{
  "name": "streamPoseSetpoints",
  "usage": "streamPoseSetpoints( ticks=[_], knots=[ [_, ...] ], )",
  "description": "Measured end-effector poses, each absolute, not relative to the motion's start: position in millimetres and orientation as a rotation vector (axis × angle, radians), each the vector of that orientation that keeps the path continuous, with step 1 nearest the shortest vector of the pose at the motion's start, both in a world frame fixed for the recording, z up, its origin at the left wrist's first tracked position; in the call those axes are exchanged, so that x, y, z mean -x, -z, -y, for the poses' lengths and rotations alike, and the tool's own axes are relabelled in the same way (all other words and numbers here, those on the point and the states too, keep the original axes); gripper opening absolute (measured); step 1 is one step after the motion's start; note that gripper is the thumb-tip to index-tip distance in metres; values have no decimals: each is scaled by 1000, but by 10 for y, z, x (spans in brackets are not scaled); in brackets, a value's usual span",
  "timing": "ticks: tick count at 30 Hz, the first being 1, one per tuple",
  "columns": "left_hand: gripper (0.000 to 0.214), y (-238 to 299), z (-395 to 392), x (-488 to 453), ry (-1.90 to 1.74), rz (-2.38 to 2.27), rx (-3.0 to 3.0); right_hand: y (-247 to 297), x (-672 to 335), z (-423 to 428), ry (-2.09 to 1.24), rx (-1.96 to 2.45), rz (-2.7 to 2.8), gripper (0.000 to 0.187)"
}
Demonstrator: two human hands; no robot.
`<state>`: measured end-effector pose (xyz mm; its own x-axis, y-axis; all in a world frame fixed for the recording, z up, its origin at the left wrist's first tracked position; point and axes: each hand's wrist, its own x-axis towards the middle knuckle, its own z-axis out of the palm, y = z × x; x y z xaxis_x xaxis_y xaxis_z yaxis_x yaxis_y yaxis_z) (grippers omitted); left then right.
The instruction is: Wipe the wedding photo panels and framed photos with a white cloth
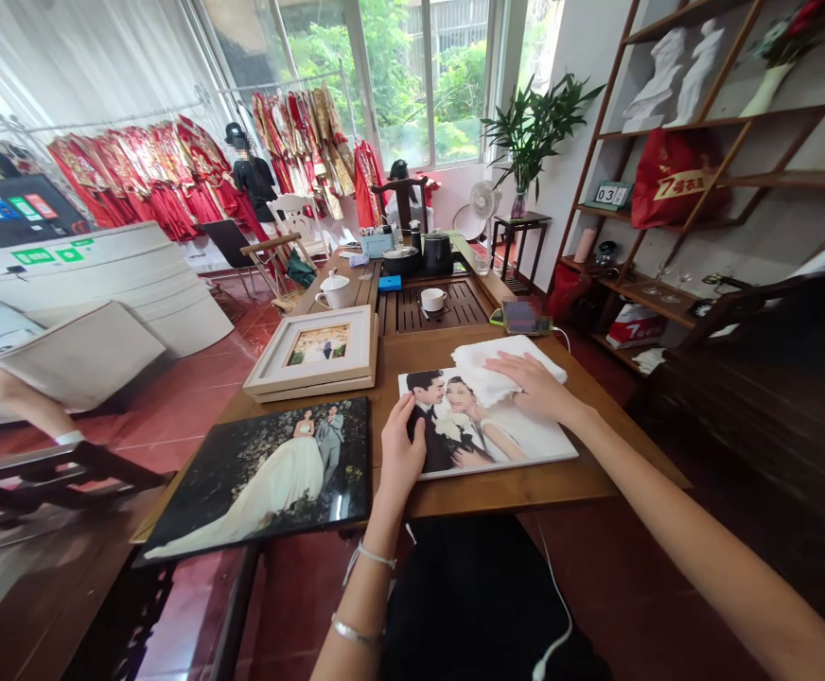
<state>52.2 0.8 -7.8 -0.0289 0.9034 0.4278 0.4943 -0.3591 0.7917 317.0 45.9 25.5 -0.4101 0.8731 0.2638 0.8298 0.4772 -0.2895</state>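
Note:
A white-bordered wedding photo panel (455,435) of a couple lies face up on the wooden table in front of me. My left hand (403,445) is closed on its left edge, thumb over the picture and fingers along the side. On the panel's upper right corner lies a fluffy white cloth (473,364), bunched and partly past the far edge. My right hand (530,383) rests flat on that cloth with fingers stretched out. To the left, a dark glossy wedding photo panel (271,473) sticks out over the table's edge. Behind it are stacked pale frames (317,350) around a smaller photo.
Farther back stand a lidded white cup (333,288), a slatted tea tray (412,307) bearing a white teacup (432,300), and a dark kettle (437,253). A phone (526,317) with a cable sits at the right edge. A seated person's leg (29,402) shows at left.

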Motion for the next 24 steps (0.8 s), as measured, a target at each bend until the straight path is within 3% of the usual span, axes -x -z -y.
streamPoseSetpoints(
  ticks=[5,11,17,21,24],
  knots=[
    [35,66,-19,-513,-1324,-1484,-1808,-293,-2898,-524,-123,1397,2390,70],
    [43,170,-59,-504,-1330,-1446,-1793,-303,-2837,113,-179,1121,2508,70],
    [46,205,-59,-510,-1332,-1442,-1804,-333,-2989,710,-230,1034,2542,52],
    [46,205,-64,-503,-1339,-1415,-1798,-278,-3082,578,-158,1156,2426,42],
    [46,202,-71,-498,-1321,-1423,-1820,-251,-3059,264,-110,1303,2337,49]
  ],
)
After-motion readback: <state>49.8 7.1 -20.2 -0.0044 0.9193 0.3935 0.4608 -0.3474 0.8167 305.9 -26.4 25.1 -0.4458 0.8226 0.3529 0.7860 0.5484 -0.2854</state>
